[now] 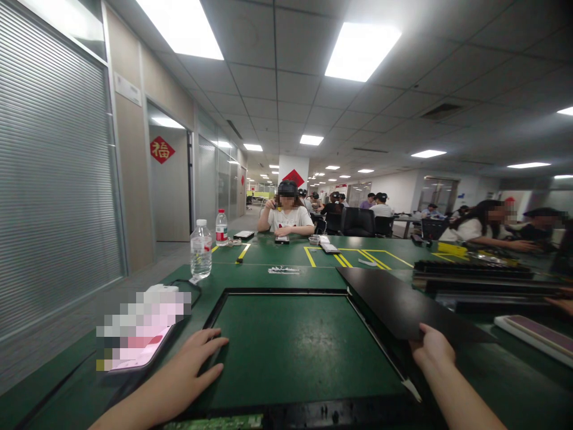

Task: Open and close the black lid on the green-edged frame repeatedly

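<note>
A thin black rectangular frame (286, 291) lies flat on the green table (304, 346), with the green surface showing through its middle. My left hand (192, 370) rests palm down at the frame's left side, fingers spread and holding nothing. A dark flat panel (398, 304) is tilted over the frame's right side. My right hand (432, 349) grips the panel's near edge, with some fingers hidden beneath it. Part of a green circuit board (215, 423) shows at the frame's near edge.
A phone-like device with a pink screen (143, 352) and cable lies left, near a water bottle (201, 249). Black strips (474, 280) are stacked at right, beside a white-edged device (537, 337). Across the table sits a person (289, 218); other people sit at right.
</note>
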Motion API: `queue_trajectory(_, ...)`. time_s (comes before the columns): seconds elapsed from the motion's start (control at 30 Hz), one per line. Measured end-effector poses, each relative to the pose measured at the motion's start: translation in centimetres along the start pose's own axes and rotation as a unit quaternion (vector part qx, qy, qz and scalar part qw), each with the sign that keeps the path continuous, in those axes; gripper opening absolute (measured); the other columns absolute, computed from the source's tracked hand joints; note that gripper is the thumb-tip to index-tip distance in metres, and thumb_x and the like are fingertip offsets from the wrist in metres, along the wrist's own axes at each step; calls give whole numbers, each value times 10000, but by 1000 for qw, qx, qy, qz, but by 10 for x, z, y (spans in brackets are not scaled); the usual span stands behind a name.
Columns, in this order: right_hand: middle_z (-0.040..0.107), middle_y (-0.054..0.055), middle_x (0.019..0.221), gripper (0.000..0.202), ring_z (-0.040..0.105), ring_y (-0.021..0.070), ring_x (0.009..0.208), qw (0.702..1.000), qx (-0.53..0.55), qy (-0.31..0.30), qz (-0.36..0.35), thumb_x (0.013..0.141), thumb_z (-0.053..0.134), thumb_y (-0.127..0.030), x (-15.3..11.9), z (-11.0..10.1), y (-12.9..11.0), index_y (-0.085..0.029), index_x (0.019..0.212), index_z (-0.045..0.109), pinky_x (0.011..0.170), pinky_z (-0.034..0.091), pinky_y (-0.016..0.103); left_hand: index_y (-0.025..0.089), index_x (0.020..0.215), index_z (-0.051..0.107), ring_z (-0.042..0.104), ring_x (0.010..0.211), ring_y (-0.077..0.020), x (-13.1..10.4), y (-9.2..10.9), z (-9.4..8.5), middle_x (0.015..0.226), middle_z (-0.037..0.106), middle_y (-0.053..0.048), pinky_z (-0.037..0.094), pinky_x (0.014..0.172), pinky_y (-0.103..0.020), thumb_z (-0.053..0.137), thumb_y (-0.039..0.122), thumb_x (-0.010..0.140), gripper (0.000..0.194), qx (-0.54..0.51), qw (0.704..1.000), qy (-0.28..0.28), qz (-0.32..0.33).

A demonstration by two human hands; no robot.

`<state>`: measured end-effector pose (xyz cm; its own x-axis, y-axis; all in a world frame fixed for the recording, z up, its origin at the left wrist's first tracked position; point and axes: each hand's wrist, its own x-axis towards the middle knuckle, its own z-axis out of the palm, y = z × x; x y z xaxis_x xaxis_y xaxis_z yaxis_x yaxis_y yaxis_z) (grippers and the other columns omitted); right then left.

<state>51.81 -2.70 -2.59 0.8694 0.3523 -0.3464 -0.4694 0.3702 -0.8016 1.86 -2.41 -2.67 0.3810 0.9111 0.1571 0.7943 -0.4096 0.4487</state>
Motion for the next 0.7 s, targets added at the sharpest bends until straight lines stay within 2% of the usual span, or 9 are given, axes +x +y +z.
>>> queue_trajectory(0.2,569,-31,604,229,572,132,475,1000,-14,-9,-11,630,565,-50,2,0,1,-196,792,494,509,565,312,227,1200,573,390,1255,-286,1,2,0,1347,472,-109,281,1055,-444,477,360,796,436,14,1000,-7,3)
queue_trajectory(0.33,559,-36,607,222,561,115,469,1000,-13,-20,0,626,546,-22,2,2,2,-190,754,478,524,561,299,211,1205,568,384,1260,-282,1,2,0,1347,468,-116,273,1061,-439,468,356,797,443,20,1000,-16,-3)
queue_trajectory(0.7,574,-55,571,208,559,83,464,995,49,-86,12,611,565,24,-25,15,1,-158,701,518,452,516,183,261,1165,598,413,1232,-290,4,-20,6,1319,501,-92,303,1038,-458,507,371,780,410,-20,999,28,13)
